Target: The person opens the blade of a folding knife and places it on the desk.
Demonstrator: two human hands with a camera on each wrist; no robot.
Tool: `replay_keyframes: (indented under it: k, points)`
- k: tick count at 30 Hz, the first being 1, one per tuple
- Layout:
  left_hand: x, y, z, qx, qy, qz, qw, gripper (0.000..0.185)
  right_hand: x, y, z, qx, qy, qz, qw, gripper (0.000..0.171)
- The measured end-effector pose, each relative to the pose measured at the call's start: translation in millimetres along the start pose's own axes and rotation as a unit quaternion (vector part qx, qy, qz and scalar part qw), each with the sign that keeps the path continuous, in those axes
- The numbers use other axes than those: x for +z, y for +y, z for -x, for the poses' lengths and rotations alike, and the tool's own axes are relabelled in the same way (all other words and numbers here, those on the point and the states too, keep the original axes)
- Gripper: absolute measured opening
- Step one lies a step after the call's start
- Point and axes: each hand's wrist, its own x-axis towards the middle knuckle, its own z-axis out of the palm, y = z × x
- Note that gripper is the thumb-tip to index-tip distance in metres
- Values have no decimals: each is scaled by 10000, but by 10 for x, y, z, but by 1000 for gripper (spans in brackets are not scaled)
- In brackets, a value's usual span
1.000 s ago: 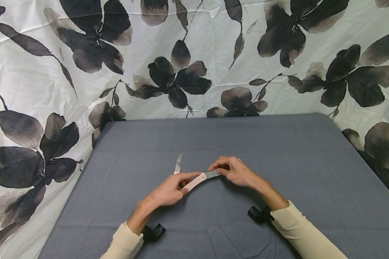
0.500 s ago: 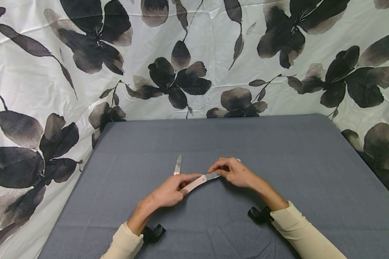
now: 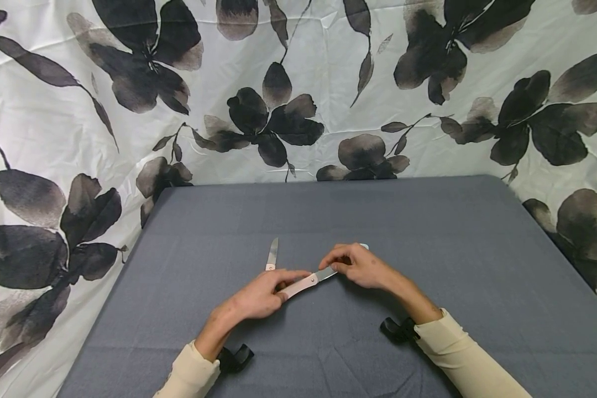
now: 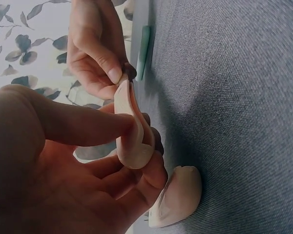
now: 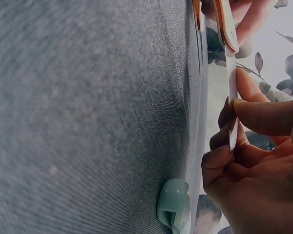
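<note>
Currently left hand grips pink handle of folding knife; right hand fingers pinch blade flats. Advice: keep fingertips off edge, steady handle, pivot slowly.

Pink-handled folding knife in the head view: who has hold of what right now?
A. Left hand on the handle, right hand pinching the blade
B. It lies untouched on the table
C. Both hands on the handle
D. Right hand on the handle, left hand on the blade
A. The left hand grips the pink handle of the folding knife while the right hand pinches its metal blade.
</note>
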Motion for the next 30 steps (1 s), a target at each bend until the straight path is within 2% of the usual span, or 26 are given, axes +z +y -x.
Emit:
replay_keyframes:
  k: [8, 12, 16, 24, 30]
  points:
    - [-28, -1, 22, 90, -150, -9, 9998, 67, 13, 11, 25, -27, -2, -27, 10000, 25]
    - [-22, -2, 39, 123, -55, 32, 9999, 63, 8, 12, 29, -50, 267, -172, 9995, 23]
    - [-10, -7, 62, 201, 102, 271, 9994, 61, 2, -4, 24, 1, 617, -548, 9966, 18]
    - [54, -35, 92, 199, 384, 680, 9967, 61, 95, -50, -20, 163, 1152, -1209, 9858, 29]
    - [140, -35, 111, 290, 721, 919, 9927, 62, 159, -87, -78, 415, 1528, -1884, 9692, 35]
